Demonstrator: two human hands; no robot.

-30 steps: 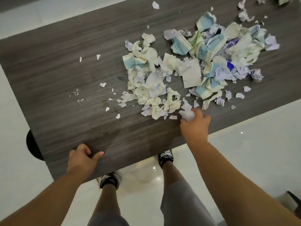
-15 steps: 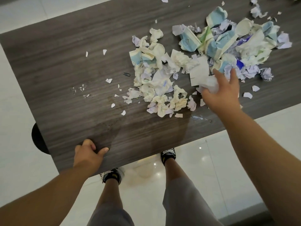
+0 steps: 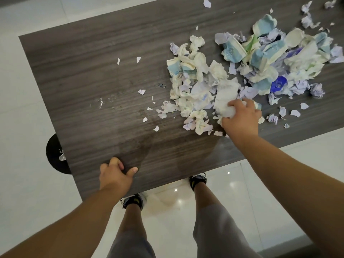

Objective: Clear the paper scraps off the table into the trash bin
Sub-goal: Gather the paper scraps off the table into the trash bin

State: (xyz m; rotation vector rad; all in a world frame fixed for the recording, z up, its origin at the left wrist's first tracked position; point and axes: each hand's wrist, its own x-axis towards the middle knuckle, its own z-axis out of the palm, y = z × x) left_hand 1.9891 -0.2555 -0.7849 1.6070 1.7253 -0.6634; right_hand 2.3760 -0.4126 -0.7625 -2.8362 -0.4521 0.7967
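Here the right hand [image 3: 242, 116] grips a white wad of paper scraps [image 3: 226, 98] at the pile's near side, close to the table [image 3: 89, 75] edge. The left hand [image 3: 115, 174] curls over that near edge (thumb on top). The table's left half lies mostly bare; no print is legible.

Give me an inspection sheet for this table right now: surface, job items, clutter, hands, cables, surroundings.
Surface: dark wood-grain table, with a faint smear near the front edge.
Job's things: paper scraps heaped at right, small bits scattered leftward; no trash bin in view.
Clutter: one paper clip left of the heap.
Hands: left hand grips the table's front edge; right hand grips a white crumpled wad.
Cables: nothing seen.
Surroundings: glossy white floor; round black object under the table's left side.
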